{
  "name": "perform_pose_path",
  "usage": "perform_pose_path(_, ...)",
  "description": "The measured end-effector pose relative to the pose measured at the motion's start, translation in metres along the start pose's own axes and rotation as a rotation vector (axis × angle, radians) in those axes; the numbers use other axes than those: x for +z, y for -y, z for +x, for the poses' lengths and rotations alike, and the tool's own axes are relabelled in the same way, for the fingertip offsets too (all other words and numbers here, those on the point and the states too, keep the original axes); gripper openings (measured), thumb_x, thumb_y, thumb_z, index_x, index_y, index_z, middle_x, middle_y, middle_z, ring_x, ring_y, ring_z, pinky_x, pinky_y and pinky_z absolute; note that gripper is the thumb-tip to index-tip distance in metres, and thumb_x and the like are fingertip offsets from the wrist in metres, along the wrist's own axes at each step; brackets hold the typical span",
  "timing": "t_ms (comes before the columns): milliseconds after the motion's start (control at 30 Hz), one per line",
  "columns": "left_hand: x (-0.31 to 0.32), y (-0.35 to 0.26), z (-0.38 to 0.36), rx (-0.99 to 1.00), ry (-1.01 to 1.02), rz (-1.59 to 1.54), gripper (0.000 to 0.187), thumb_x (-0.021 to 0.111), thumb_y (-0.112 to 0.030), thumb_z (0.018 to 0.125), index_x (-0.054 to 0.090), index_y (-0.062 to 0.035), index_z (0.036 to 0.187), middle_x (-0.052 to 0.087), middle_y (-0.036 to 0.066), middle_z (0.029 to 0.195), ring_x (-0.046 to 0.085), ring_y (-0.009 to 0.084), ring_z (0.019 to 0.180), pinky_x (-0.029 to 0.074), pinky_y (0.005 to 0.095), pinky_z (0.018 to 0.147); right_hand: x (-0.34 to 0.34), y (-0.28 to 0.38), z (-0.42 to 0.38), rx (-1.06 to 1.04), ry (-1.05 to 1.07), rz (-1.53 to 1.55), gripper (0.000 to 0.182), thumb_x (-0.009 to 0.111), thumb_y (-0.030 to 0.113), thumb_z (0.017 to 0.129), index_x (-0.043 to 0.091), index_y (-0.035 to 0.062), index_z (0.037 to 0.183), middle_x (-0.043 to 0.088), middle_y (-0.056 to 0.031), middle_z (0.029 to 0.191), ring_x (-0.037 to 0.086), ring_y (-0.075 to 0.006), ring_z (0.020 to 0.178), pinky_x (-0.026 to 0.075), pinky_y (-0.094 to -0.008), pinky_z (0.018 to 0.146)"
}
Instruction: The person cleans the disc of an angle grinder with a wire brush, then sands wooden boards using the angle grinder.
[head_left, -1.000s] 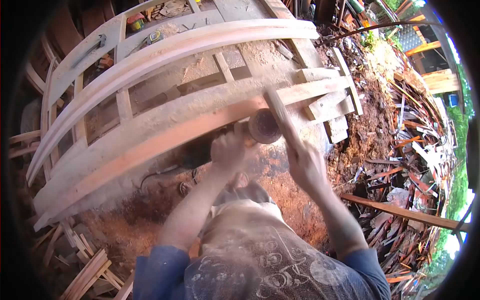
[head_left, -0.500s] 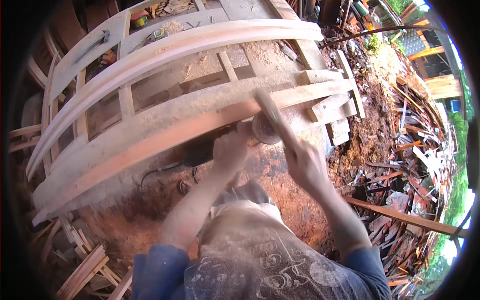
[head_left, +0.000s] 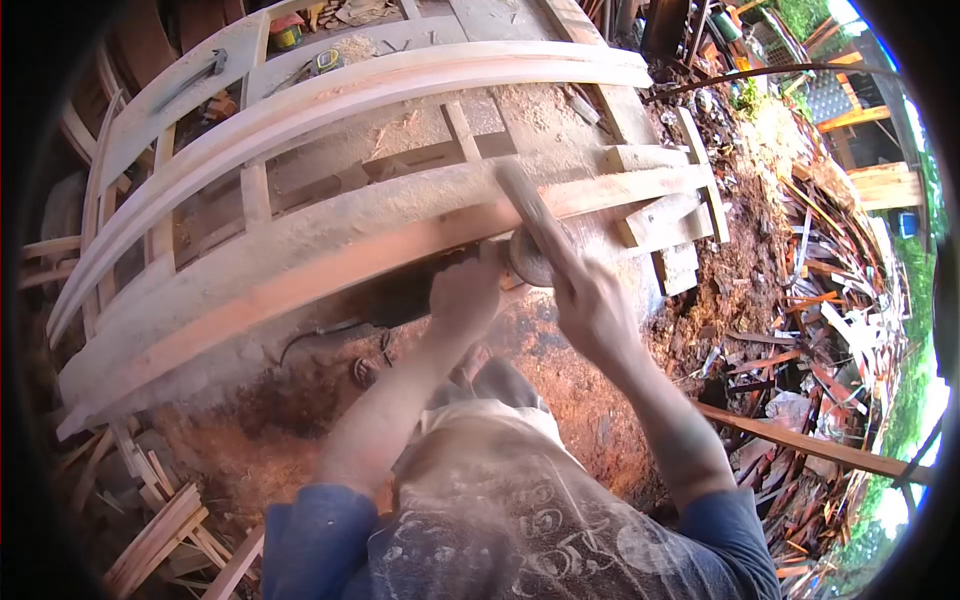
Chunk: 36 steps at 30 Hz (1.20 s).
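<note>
In the middle of the view, my left hand [head_left: 467, 300] is closed round an angle grinder [head_left: 415, 292], whose dark body runs off to the left with a cord behind it. Its round disc [head_left: 530, 258] faces up beside the front edge of a curved board. My right hand [head_left: 592, 305] grips the lower end of a short wooden stick [head_left: 530, 205]. The stick slants up and left, lying right at the disc and overlapping it in this view. Its upper end crosses over the curved wooden board [head_left: 330, 275], which is coated with pale dust.
A second curved beam [head_left: 350, 85] spans the slatted workbench behind. Wood blocks [head_left: 660, 218] sit at the board's right end. A yellow tape measure [head_left: 327, 60] lies at the back. Scrap wood [head_left: 830, 330] heaps up on the right, and cut strips [head_left: 165, 540] lie lower left.
The stick and my right hand have shifted slightly left against the disc. My left hand keeps its hold on the grinder, and the whole view has moved a little.
</note>
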<state>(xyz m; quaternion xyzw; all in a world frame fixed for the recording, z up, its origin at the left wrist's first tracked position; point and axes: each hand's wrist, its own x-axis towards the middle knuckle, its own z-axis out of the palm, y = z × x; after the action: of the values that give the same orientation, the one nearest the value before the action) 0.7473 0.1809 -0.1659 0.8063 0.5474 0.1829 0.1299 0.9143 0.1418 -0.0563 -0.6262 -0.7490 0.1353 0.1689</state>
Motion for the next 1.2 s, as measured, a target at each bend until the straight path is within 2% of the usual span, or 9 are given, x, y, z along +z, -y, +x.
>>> perform_pose_path(133, -0.012, -0.005, 0.0, 0.009, 0.02, 0.121, 0.081, 0.07, -0.073, 0.074, 0.054, -0.0027, 0.112, 0.062, 0.005, 0.055, 0.067, 0.0241, 0.049, 0.054, 0.0366, 0.045, -0.03, 0.037, 0.043, 0.102, 0.075, 0.035, 0.059, 0.053, 0.008, 0.093, 0.044, 0.02, 0.149, 0.064, -0.0218, 0.075, 0.063, -0.0334, 0.058, 0.049, -0.0451, 0.053)
perform_pose_path(300, -0.007, -0.003, -0.003, 0.018, 0.012, 0.087, 0.081, 0.075, -0.068, 0.071, 0.054, -0.0029, 0.114, 0.063, 0.006, 0.06, 0.069, 0.0253, 0.056, 0.057, 0.0363, 0.051, -0.061, 0.032, -0.072, 0.247, 0.138, 0.006, 0.053, 0.056, 0.005, 0.094, 0.051, 0.0096, 0.146, 0.071, -0.0179, 0.081, 0.068, -0.0222, 0.064, 0.055, -0.0407, 0.06)
perform_pose_path(433, 0.005, 0.003, -0.002, -0.008, 0.012, -0.023, 0.075, 0.078, -0.064, 0.07, 0.053, -0.0055, 0.109, 0.068, 0.014, 0.075, 0.071, 0.0282, 0.067, 0.056, 0.0403, 0.054, -0.044, 0.029, -0.055, 0.269, 0.262, -0.077, 0.05, 0.055, 0.007, 0.095, 0.052, 0.0093, 0.145, 0.069, -0.0194, 0.079, 0.068, -0.0271, 0.061, 0.052, -0.0426, 0.052)
perform_pose_path(567, -0.011, -0.006, 0.0, 0.003, 0.012, 0.03, 0.069, 0.077, -0.063, 0.072, 0.055, -0.0051, 0.103, 0.063, 0.007, 0.06, 0.068, 0.0253, 0.053, 0.055, 0.0377, 0.047, -0.017, 0.033, 0.062, 0.066, 0.092, -0.076, 0.06, 0.048, 0.002, 0.092, 0.042, 0.0191, 0.15, 0.066, -0.0216, 0.075, 0.06, -0.0342, 0.053, 0.048, -0.0466, 0.049)
perform_pose_path(867, -0.004, 0.002, 0.0, 0.063, -0.032, 0.092, 0.087, 0.07, -0.07, 0.077, 0.049, -0.0005, 0.124, 0.065, 0.009, 0.063, 0.068, 0.0254, 0.054, 0.056, 0.0374, 0.05, -0.051, 0.01, -0.094, 0.212, 0.012, 0.006, 0.057, 0.051, 0.008, 0.098, 0.04, 0.0173, 0.154, 0.064, -0.0163, 0.069, 0.062, -0.0257, 0.054, 0.047, -0.041, 0.048)
perform_pose_path(1033, -0.009, -0.008, 0.003, -0.075, 0.162, 0.118, 0.08, 0.074, -0.067, 0.075, 0.054, -0.002, 0.118, 0.066, 0.01, 0.065, 0.069, 0.0255, 0.056, 0.055, 0.0393, 0.047, -0.025, -0.002, 0.028, 0.058, -0.063, 0.162, 0.053, 0.051, 0.007, 0.095, 0.045, 0.0168, 0.147, 0.066, -0.0216, 0.075, 0.063, -0.0371, 0.059, 0.05, -0.0453, 0.055)
perform_pose_path(1067, -0.014, -0.01, 0.002, -0.067, 0.123, 0.096, 0.08, 0.074, -0.067, 0.075, 0.055, -0.0017, 0.116, 0.065, 0.008, 0.062, 0.069, 0.024, 0.055, 0.055, 0.0387, 0.046, -0.046, 0.021, 0.047, 0.172, 0.082, 0.144, 0.048, 0.051, 0.008, 0.095, 0.049, 0.0136, 0.143, 0.065, -0.0201, 0.074, 0.063, -0.0361, 0.061, 0.05, -0.0471, 0.058)
perform_pose_path(1167, -0.003, -0.001, -0.001, 0.026, 0.008, 0.102, 0.082, 0.075, -0.068, 0.073, 0.055, -0.0013, 0.116, 0.063, 0.006, 0.061, 0.067, 0.023, 0.053, 0.054, 0.038, 0.045, -0.041, 0.013, 0.011, 0.119, -0.055, 0.113, 0.051, 0.052, 0.01, 0.096, 0.046, 0.0152, 0.146, 0.064, -0.0195, 0.073, 0.064, -0.0374, 0.062, 0.049, -0.0483, 0.059)
perform_pose_path(1200, -0.005, -0.002, -0.003, 0.008, 0.054, 0.114, 0.083, 0.075, -0.069, 0.072, 0.055, -0.0013, 0.117, 0.063, 0.006, 0.061, 0.067, 0.0228, 0.053, 0.054, 0.0375, 0.045, -0.044, 0.012, -0.015, 0.165, -0.026, -0.02, 0.053, 0.054, 0.008, 0.096, 0.049, 0.0166, 0.148, 0.061, -0.0107, 0.066, 0.056, -0.0184, 0.053, 0.046, -0.0344, 0.049)
